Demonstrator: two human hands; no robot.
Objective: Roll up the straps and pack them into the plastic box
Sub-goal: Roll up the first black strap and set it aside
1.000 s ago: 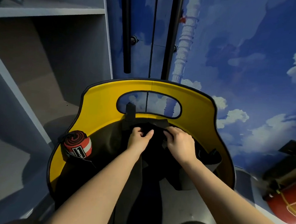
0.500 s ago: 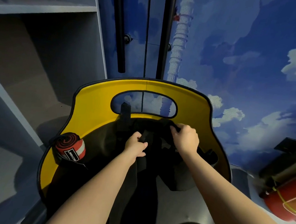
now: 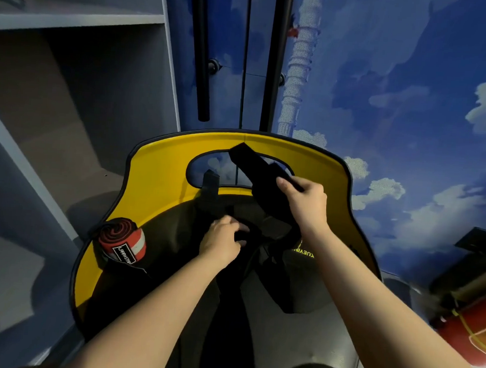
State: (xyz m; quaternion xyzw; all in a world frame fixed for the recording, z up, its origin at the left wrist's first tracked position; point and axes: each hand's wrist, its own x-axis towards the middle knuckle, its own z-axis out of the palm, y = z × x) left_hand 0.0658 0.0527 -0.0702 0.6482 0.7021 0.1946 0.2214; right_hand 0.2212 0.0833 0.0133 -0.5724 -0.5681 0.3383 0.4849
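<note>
Your right hand (image 3: 306,200) is raised over the middle of the yellow, black-edged container (image 3: 162,173), fingers (image 3: 286,183) curled round a wide black fabric strap (image 3: 254,170). The strap's free end points up and away from you, crossing the oval handle cut-out (image 3: 206,167) in the container's far wall; the rest runs down under your wrist into the dark interior. Your left hand (image 3: 222,241) sits lower, inside the container, fingers bent onto a bundle of black strap material (image 3: 257,236); whether it truly grips or only presses there you cannot tell, as black on black hides the detail. A rolled red-and-black strap with a white band and a black label (image 3: 123,243) stands tucked against the container's left inner wall, spiral end facing up, well apart from both hands. Yellow lettering (image 3: 303,251) shows on dark fabric just below your right wrist. Grey open shelving (image 3: 75,22) rises at left; a blue wall with painted clouds (image 3: 411,108) fills the right, with two black vertical bars (image 3: 200,53) ahead. A red rounded object (image 3: 471,334) lies at the far right edge.
</note>
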